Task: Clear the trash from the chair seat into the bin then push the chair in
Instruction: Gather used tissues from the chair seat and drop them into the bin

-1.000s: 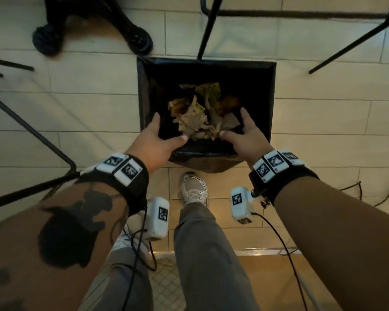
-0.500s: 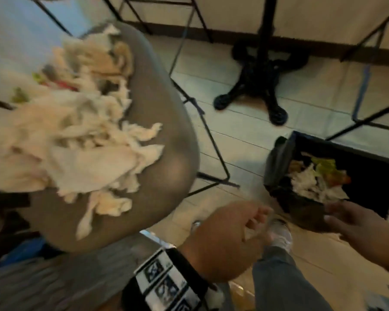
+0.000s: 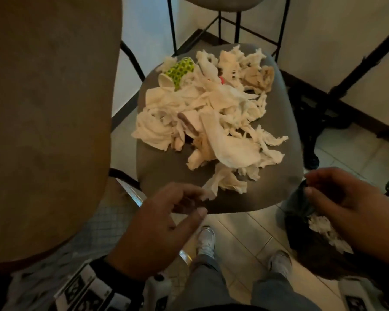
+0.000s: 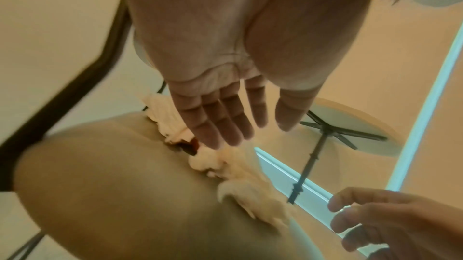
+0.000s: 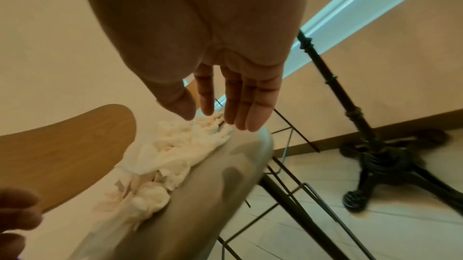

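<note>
A heap of crumpled white tissues (image 3: pixel 211 115) with a green-dotted paper cup (image 3: pixel 179 71) lies on the grey chair seat (image 3: pixel 166 171). My left hand (image 3: pixel 164 221) hovers at the seat's near edge, fingers loosely spread, holding nothing; its fingertips (image 4: pixel 225 135) sit just above the tissues (image 4: pixel 238 173). My right hand (image 3: pixel 344 203) hangs open off the seat's right corner, above the black bin (image 3: pixel 312 250), which holds some tissue. In the right wrist view the straight fingers (image 5: pixel 240 109) point at the tissue heap (image 5: pixel 170 157).
A wooden tabletop (image 3: pixel 47 120) fills the left of the head view. A black cast-iron table base (image 3: pixel 310 122) stands to the right of the chair, and another stool (image 3: pixel 222 3) behind it. My feet (image 3: pixel 206 241) stand on the tiled floor.
A second ago both hands were over the bin releasing trash. My view has since swung left to the chair, and both empty hands have come to the seat's near edge.
</note>
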A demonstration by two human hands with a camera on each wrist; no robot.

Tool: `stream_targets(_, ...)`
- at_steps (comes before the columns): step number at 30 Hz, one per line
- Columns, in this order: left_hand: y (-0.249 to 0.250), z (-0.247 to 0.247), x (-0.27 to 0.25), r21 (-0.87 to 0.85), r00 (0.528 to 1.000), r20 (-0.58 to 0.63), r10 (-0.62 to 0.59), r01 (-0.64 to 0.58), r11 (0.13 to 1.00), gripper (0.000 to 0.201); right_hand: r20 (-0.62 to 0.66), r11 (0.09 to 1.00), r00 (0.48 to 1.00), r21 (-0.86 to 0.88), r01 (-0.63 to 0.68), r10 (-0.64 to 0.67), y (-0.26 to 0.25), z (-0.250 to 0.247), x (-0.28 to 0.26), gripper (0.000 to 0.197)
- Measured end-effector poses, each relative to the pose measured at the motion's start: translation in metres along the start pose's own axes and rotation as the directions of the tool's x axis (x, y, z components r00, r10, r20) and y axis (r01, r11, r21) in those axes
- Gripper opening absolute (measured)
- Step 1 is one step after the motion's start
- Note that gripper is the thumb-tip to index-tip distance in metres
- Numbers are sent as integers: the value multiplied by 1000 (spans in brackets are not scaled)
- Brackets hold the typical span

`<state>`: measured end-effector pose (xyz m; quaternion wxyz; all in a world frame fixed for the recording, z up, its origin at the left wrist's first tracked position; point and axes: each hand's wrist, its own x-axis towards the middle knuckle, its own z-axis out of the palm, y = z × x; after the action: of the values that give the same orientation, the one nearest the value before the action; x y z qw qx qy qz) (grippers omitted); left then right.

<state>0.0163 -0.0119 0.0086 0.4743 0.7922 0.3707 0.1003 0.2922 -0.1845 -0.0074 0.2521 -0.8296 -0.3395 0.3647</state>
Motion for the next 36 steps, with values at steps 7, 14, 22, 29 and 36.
stream_targets(7,-27,-27,54,155,892,-440,109,-44,987,53,-63,982,985,-109,154,-162,-65,14,44,62)
stream_targets(14,-39,-21,118,210,867,-484,-118,246,946,106,62,853,934,-391,347,-351,-97,59,71,90)
stream_targets(22,-49,-24,134,180,880,-372,-294,379,908,77,-20,817,902,-432,382,-432,-97,84,90,39)
stream_targets(29,-37,-23,129,164,856,-418,-303,399,902,36,-154,892,896,-263,368,-415,-93,74,90,15)
stream_targets(36,-25,-19,119,117,854,-483,-196,285,951,18,-315,941,888,-64,334,-336,-91,57,95,10)
